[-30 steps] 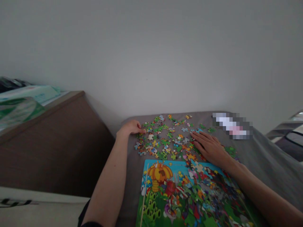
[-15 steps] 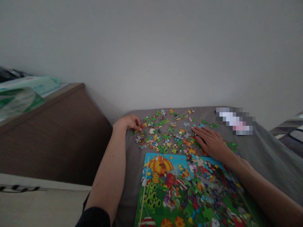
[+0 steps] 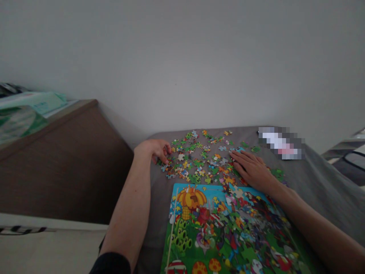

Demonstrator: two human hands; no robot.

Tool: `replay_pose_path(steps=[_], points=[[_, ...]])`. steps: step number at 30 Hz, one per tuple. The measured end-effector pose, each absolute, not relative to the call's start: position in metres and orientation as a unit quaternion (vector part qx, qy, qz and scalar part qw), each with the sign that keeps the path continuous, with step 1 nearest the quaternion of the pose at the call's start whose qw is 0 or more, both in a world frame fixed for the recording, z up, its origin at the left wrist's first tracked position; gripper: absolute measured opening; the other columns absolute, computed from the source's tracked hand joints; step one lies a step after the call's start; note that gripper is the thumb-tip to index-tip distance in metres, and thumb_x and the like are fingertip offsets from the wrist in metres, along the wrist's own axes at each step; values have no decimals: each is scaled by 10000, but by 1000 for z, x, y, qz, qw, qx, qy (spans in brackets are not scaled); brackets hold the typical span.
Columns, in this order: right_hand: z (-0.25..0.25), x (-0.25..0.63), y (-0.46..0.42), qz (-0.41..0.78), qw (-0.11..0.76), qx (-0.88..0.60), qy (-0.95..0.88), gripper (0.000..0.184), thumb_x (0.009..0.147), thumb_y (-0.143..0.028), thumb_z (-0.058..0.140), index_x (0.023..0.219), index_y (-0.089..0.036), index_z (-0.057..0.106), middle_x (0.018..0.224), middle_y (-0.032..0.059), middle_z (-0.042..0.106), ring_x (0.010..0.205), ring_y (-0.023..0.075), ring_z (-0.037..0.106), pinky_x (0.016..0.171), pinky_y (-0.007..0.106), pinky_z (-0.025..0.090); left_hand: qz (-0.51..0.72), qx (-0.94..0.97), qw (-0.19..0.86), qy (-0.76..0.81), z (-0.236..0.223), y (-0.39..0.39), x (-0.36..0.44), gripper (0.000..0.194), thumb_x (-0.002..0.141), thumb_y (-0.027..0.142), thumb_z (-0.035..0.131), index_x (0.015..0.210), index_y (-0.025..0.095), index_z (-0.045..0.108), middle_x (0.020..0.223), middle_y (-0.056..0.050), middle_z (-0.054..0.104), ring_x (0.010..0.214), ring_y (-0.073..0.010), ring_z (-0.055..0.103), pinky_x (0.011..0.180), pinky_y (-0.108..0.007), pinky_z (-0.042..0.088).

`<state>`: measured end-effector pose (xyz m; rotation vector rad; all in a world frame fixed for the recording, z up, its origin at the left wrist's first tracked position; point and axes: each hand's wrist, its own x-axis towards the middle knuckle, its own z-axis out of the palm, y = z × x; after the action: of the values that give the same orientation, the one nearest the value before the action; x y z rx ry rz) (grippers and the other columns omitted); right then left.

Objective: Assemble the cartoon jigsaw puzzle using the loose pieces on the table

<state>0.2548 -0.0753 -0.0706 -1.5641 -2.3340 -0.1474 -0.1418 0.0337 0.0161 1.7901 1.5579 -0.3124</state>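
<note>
Many small jigsaw puzzle pieces point(image 3: 199, 163) lie scattered on a grey cloth. At their left edge is my left hand point(image 3: 158, 149), its fingers curled down among the pieces; whatever sits between thumb and fingers is too small to make out. My right hand point(image 3: 251, 167) rests flat over pieces on the right side, fingers stretched out. Nearest me lies a colourful puzzle board point(image 3: 188, 189) with a cartoon pumpkin at its upper left. More loose pieces point(image 3: 248, 232) are heaped over its middle and right.
A brown wooden cabinet point(image 3: 62, 160) stands at the left, with a pale green packet point(image 3: 42, 102) on top. The grey cloth point(image 3: 319, 186) runs back to a plain wall point(image 3: 182, 68). A blurred-out flat object point(image 3: 281, 144) lies at the far right.
The thumb and fingers of my left hand have shifted slightly down and towards the nearer pieces. My right hand stays in place; the whole view has moved a little.
</note>
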Motion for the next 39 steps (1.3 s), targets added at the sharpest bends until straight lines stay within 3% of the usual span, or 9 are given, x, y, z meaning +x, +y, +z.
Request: replay_pose_path(steps=[7,13,26,33,39], points=[[-71,255,-75,-48,163,-546,-820,484,1032,-376,325,1430,-210,544,1462,64,560,1351,321,487,1071,554,428,-132,734,320,585,10,44,-134,521,498,291,850,969,236,635,981,-20,702,850,-214,650,642,-270,485],[-70,254,-76,-49,164,-546,-820,489,1037,-360,301,1430,-199,543,1474,60,548,1357,313,479,1089,532,413,-132,747,325,565,5,46,-132,438,501,237,802,907,237,636,826,30,680,780,-174,616,647,-250,447],[-64,252,-77,-36,169,-546,-820,490,1030,-352,305,1446,-224,531,1470,82,550,1347,321,487,1060,559,429,-24,787,237,569,23,44,-122,343,649,281,712,976,204,647,859,-5,676,761,-166,601,633,-244,416],[-63,251,-77,-37,162,-548,-820,481,1027,-342,321,1439,-219,537,1470,79,551,1358,323,479,1064,557,425,-59,830,238,500,39,18,-70,298,705,367,755,944,221,654,821,4,645,709,-160,564,591,-271,370],[-65,251,-77,-45,164,-546,-821,477,1034,-341,308,1432,-210,537,1470,75,551,1357,310,479,1066,543,422,-177,842,247,445,33,-10,-23,529,542,499,889,931,251,631,908,-7,668,761,-196,579,593,-297,372]])
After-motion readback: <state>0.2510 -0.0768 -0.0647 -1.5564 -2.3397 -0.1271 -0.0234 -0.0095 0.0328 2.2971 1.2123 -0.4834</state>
